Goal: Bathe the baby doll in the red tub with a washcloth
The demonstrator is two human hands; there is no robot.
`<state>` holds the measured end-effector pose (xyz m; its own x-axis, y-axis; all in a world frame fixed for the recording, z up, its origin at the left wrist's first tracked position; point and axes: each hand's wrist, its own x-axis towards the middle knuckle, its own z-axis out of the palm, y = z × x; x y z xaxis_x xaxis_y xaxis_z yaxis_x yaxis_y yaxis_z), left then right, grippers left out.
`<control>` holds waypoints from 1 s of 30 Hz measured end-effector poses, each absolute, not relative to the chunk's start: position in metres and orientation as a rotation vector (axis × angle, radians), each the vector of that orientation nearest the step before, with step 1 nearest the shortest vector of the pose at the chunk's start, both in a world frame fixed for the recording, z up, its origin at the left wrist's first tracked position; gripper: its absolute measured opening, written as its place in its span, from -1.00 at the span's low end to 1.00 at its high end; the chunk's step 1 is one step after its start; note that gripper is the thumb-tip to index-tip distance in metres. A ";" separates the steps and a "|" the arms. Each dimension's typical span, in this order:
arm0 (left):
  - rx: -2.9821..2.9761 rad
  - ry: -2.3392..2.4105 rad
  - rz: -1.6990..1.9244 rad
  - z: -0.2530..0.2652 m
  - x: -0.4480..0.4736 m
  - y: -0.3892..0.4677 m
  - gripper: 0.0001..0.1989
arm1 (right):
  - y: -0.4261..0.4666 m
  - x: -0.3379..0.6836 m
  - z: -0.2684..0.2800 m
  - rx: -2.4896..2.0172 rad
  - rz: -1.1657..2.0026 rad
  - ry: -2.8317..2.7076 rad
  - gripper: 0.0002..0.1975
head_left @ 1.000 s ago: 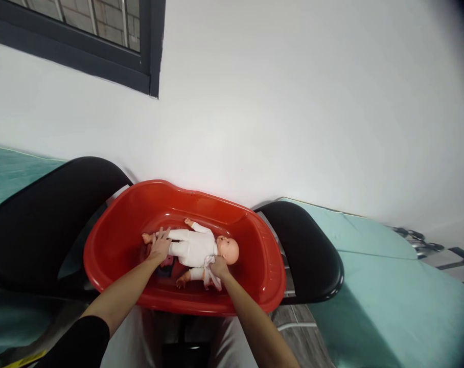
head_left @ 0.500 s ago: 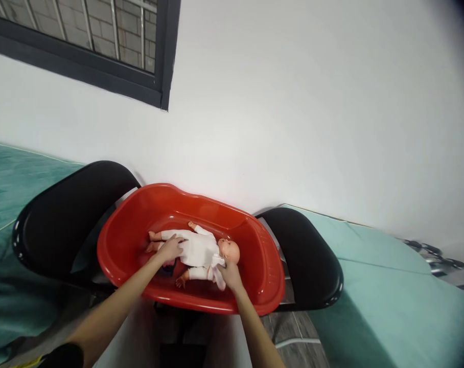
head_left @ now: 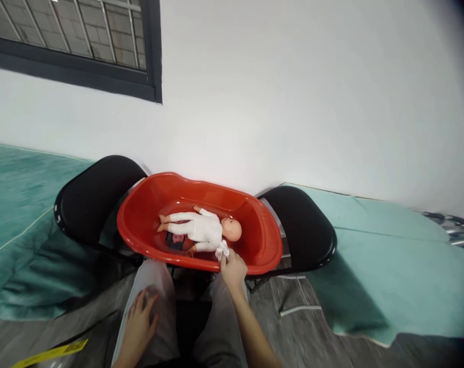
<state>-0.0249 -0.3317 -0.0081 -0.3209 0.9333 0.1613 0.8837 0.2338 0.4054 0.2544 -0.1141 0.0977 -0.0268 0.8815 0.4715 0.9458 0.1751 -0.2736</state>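
A baby doll (head_left: 207, 228) in white clothing lies on its back in a red baby bathtub (head_left: 272, 245), its bald head toward the right and its feet toward the left. Over the tub's near rim, my right hand (head_left: 234, 268) pinches a small white cloth (head_left: 222, 250) close to the doll's shoulder. My left hand (head_left: 140, 322) rests on my left knee with its fingers spread, holding nothing. Partly under the doll's legs is a dark and pink item (head_left: 176, 241) whose kind I cannot make out.
Black folding chairs (head_left: 97, 194) stand at both ends of the tub, against a white wall (head_left: 293, 102). Green sheets (head_left: 389, 266) spread out on either side. A barred window (head_left: 71, 30) is at the upper left. A yellow strip (head_left: 51, 354) shows at the lower left.
My left hand has left the doll's body and come back to my knee. My right hand has drawn the white cloth away from the doll's neck toward the near rim.
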 end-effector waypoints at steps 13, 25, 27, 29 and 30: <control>1.800 2.432 0.163 0.057 -0.013 -0.327 -0.48 | -0.110 0.249 0.095 -1.622 -0.193 -1.964 -0.77; 1.848 2.399 0.921 0.152 -0.034 -0.201 -0.63 | -0.112 0.248 0.094 -1.651 -0.210 -1.937 -0.79; 1.956 2.360 0.645 0.152 -0.028 -0.183 -0.63 | -0.113 0.249 0.093 -1.658 -0.220 -1.935 -0.79; 2.056 2.327 0.326 0.144 -0.023 -0.176 -0.56 | -0.114 0.250 0.092 -1.654 -0.229 -1.935 -0.78; 2.095 2.312 0.205 0.140 -0.021 -0.175 -0.52 | -0.115 0.251 0.091 -1.647 -0.235 -1.936 -0.77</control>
